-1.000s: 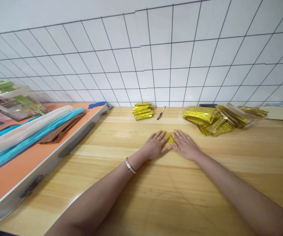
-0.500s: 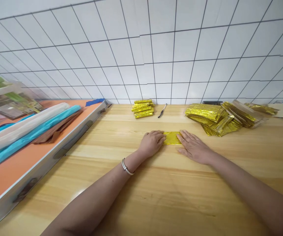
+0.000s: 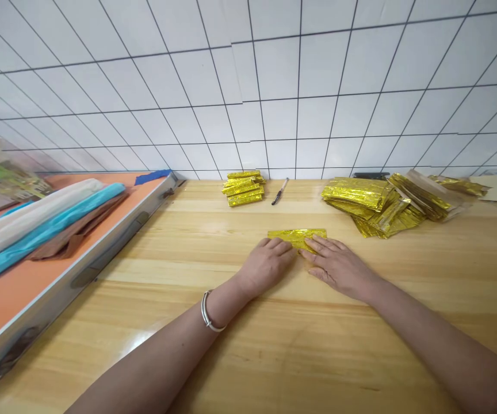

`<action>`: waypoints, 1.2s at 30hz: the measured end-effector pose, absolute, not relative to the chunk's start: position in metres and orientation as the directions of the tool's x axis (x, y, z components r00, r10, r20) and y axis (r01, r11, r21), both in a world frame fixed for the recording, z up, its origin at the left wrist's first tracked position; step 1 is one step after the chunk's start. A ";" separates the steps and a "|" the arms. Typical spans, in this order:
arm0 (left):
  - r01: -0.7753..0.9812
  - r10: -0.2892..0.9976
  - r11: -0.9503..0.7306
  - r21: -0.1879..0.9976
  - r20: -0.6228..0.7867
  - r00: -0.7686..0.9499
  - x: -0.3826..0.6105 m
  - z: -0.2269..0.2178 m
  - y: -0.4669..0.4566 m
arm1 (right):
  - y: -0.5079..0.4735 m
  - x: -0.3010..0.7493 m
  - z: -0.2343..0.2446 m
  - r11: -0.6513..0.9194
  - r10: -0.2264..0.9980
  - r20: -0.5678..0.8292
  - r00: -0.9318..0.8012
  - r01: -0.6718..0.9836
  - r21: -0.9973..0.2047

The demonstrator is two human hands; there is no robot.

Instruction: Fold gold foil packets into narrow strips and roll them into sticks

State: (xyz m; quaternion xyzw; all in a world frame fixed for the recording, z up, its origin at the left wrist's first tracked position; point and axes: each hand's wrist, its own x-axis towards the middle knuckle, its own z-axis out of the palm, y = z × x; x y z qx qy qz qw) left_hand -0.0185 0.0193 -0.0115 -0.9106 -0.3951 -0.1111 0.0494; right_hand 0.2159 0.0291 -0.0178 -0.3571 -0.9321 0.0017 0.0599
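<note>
Pressed under one spread right hand (image 3: 339, 267) and one curled left hand (image 3: 268, 265), any left-hand pinch being hidden, one gold strip (image 3: 290, 236) is being held on the table (image 3: 188, 241), long axis running left to right, one pen (image 3: 280, 192) beyond being flanked by one gold stack (image 3: 243, 188) and one gold heap (image 3: 358, 195).

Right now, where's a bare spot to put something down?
Bare table lies between the orange board and left hand, and between the right forearm and big gold pile. It's crowded near the wall: small gold stack, pen, that pile.
</note>
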 end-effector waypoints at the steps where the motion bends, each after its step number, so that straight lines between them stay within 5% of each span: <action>1: 0.698 0.682 -0.716 -0.004 0.210 0.701 -0.018 -0.010 0.017 | 0.029 0.216 -0.018 0.745 0.666 0.111 -0.738 0.666 -0.044; 15: 0.783 0.779 -0.617 -0.081 0.081 0.622 -0.026 0.005 -0.013 | 0.018 0.223 -0.014 0.709 0.692 0.103 -0.715 0.699 0.092; 36: 0.808 0.801 -0.587 -0.047 0.113 0.588 -0.053 0.005 -0.022 | 0.017 0.264 -0.018 0.619 0.783 0.108 -0.612 0.785 -0.036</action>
